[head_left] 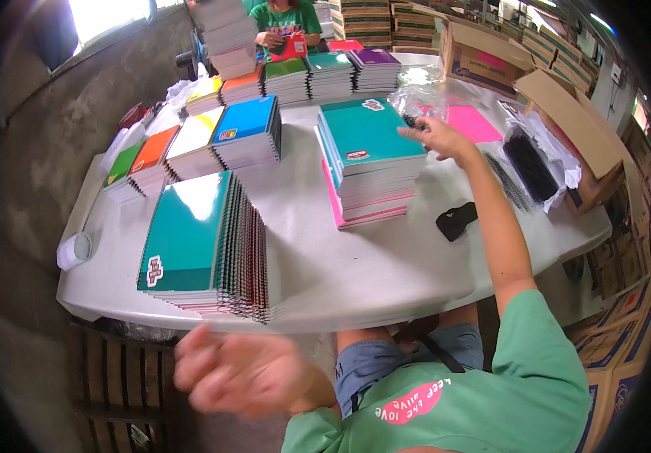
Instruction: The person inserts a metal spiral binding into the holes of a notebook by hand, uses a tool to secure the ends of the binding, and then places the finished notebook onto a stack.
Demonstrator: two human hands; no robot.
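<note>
My right hand (446, 141) reaches over the far right corner of a tall stack of teal-covered notebooks (363, 134), its fingers stretched out and apart. A small dark thing (410, 121) shows just behind those fingers; what it is I cannot make out. Bright pink sheets stick out low in that stack, and no spiral shows on its visible sides. Smeared by motion, my left hand (242, 371) is off the table's front edge, its fingers partly curled. Nearest to it stands a pile of teal spiral notebooks (186, 230), the dark coils facing right.
Rows of coloured spiral notebooks (246, 124) line the white table (325, 283). Clear plastic wrap (420, 94), a pink sheet (472, 123), a black cloth piece (457, 220) and black coils (530, 167) lie rightward. Cardboard boxes (574, 124) stand right. Across the table sits a person (289, 26).
</note>
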